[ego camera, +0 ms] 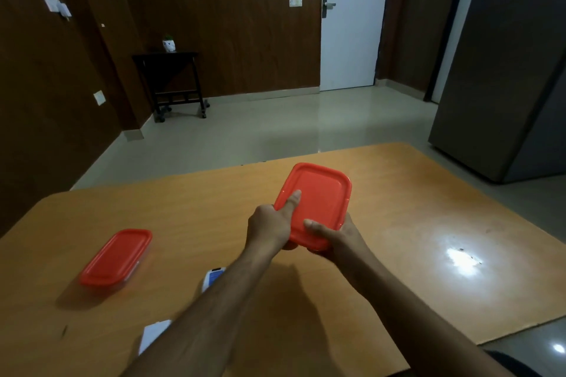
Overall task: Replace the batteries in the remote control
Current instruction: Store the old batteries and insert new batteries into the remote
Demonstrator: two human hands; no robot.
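Both hands hold a red-lidded container (318, 199) a little above the wooden table (398, 193), its lid tilted toward me. My left hand (269, 223) grips its near left edge with the thumb lying on the lid. My right hand (337, 236) grips the near right corner, thumb on the lid too. The white remote control (214, 277) lies on the table below my left forearm, mostly hidden by it. A second white piece (153, 335) lies nearer me, also partly covered. No batteries are visible.
A second red-lidded container (116, 257) sits closed on the table at the left. The table's far edge and right edge border a tiled floor. A grey refrigerator (505, 86) stands at the right, a small black side table (171, 82) by the far wall.
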